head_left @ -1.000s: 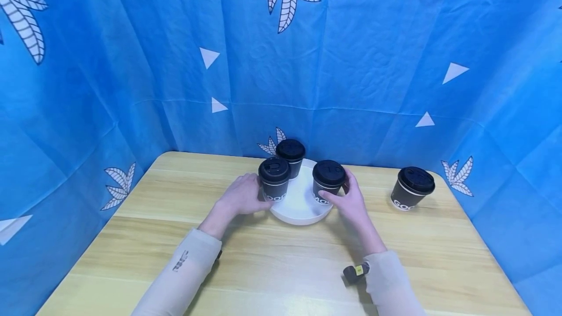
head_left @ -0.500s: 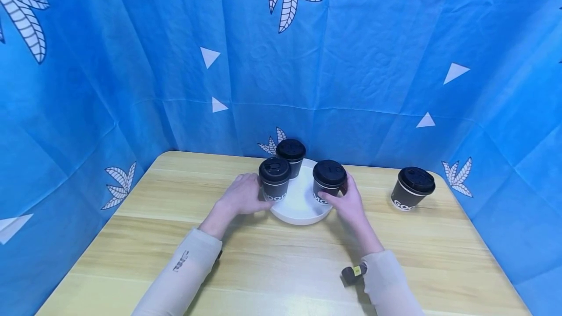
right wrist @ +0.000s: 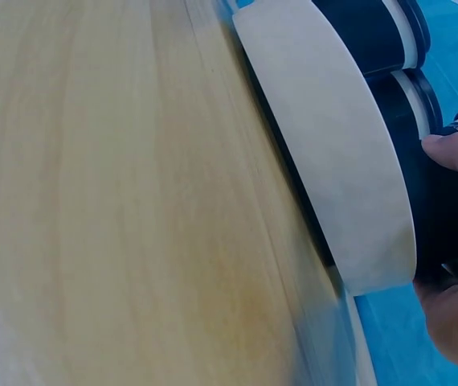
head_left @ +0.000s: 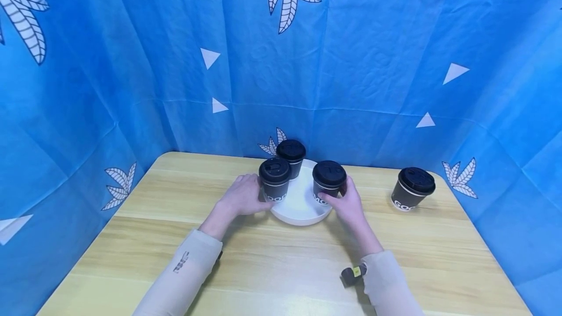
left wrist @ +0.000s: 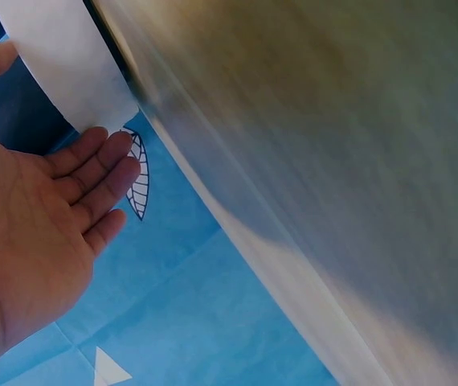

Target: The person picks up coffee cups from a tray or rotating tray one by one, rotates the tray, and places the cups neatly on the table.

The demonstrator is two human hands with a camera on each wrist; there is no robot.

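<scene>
A shallow white round tray (head_left: 300,208) stands at the table's back, with three black lidded paper coffee cups upright on it. My left hand (head_left: 243,194) is around the front-left coffee cup (head_left: 275,187), thumb in front and fingers behind. In the left wrist view those fingers (left wrist: 104,173) are fairly straight and lie at the tray's end. The right coffee cup (head_left: 328,175) is held by my right hand (head_left: 350,204), its thumb across the printed side. Behind the left cup stands the third coffee cup (head_left: 291,151), which neither hand touches.
Another lidded coffee cup (head_left: 411,188) stands alone at the right on the wooden table (head_left: 281,262). A blue curtain (head_left: 373,62) with leaf prints hangs close behind the table and along its sides.
My right forearm and fingers have shifted very slightly left around the right cup. The left hand, the cups and the tray look unmoved.
</scene>
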